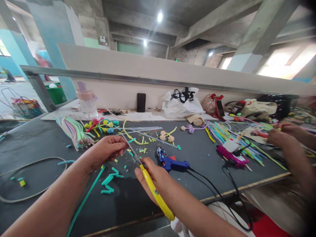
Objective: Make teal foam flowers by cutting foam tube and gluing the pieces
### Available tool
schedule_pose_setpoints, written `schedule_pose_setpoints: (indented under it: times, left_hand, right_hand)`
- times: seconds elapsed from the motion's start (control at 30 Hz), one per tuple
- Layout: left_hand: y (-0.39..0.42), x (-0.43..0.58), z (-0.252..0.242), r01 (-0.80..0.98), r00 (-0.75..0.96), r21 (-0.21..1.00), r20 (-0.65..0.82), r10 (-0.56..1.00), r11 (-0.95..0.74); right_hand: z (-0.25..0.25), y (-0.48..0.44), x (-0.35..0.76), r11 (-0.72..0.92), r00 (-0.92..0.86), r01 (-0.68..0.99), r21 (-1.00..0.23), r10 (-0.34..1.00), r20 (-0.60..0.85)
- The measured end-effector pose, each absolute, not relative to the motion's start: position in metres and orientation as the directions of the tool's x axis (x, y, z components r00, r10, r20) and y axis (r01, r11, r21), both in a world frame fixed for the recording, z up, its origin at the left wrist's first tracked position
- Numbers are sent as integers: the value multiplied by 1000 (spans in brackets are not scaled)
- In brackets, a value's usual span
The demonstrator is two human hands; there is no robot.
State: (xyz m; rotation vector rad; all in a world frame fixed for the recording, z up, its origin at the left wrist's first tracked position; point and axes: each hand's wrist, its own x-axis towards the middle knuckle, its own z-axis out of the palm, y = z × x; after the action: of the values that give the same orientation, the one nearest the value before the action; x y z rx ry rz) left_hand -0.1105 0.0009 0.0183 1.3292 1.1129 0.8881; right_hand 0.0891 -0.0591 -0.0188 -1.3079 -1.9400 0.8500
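Note:
My left hand (110,149) is closed on a long teal pipe cleaner (85,202), whose tail hangs toward the table's front edge. A short teal end sticks out past my left fingertips, at the scissor blades. Yellow-handled scissors (155,192) are in my right hand (154,176), with the blades pointing up and left toward my left fingers. I cannot tell how far apart the blades are. Below my hands lie several short teal cut pieces (107,179). To the right of the scissors rests a blue glue gun (175,164) with a black cord.
A bundle of pastel pipe cleaners (72,130) lies at left, near a clear bottle (87,105). A phone (141,102) and a white bag (182,103) stand at the back. Rightward are a magenta glue gun (233,156), more stems and another person's hands (283,133).

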Motion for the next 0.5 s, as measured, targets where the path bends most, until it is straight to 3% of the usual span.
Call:
schedule_pose_setpoints:
  times: [0.2,0.5]
  left_hand:
    - [1,-109,16,118,268,988,-127,955,99]
    - [2,-108,15,112,264,986,-149,953,123]
  right_hand:
    - [-19,-58,88,323,-314,555,-767,935,166]
    - [9,-62,89,216,-325,595,-775,946,14]
